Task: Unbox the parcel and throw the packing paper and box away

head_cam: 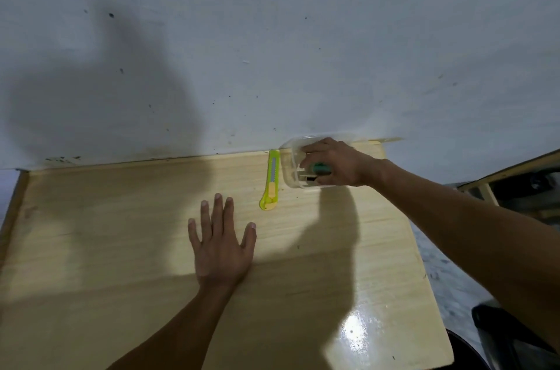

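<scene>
My right hand [335, 162] reaches into a clear plastic container [289, 160] at the far right of the wooden table [121, 248], against the wall. Its fingers are closed around a small green object [319, 169]; other small items in the container are partly hidden by the hand. A yellow-green utility knife [270, 181] lies on the table just left of the container. Flat on the table in the middle lies my left hand [221, 245], fingers spread, holding nothing. No parcel, box or packing paper is in view.
A white wall [272, 51] rises directly behind the table. To the right, beyond the table edge, are a wooden frame [515, 185], a grey floor [436, 263] and a dark round object [466, 351] at the lower right.
</scene>
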The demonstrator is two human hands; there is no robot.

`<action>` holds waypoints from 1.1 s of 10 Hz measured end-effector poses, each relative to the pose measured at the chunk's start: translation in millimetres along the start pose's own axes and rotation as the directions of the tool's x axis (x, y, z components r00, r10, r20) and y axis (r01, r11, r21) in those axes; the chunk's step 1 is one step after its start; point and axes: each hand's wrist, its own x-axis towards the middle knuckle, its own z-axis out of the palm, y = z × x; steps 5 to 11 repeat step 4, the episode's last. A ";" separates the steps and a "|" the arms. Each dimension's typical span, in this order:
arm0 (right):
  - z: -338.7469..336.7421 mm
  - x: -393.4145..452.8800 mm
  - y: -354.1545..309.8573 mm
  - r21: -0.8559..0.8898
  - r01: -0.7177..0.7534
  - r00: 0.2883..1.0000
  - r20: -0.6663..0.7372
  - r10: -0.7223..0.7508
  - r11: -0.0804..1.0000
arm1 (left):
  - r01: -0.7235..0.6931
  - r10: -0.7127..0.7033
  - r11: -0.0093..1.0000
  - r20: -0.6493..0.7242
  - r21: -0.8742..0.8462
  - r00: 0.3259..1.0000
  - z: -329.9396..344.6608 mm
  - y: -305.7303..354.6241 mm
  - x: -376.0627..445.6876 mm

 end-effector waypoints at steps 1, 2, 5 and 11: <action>0.4 -5.3 -0.3 0.022 0.023 0.996 -0.084 -0.021 0.999 | -0.004 0.004 1.000 -0.003 0.001 1.000 -0.5 0.6 -1.2; 0.1 -13.0 -3.2 0.080 -0.012 0.983 -0.179 0.026 0.997 | -0.014 0.014 1.000 -0.021 0.000 1.000 -2.4 1.0 -1.0; -3.1 -30.0 -41.4 0.322 -0.144 0.865 -0.419 0.278 0.936 | 0.002 -0.006 0.997 -0.045 -0.078 0.999 -3.6 -1.6 2.9; -3.1 -30.0 -41.4 0.322 -0.144 0.865 -0.419 0.278 0.936 | 0.002 -0.006 0.997 -0.045 -0.078 0.999 -3.6 -1.6 2.9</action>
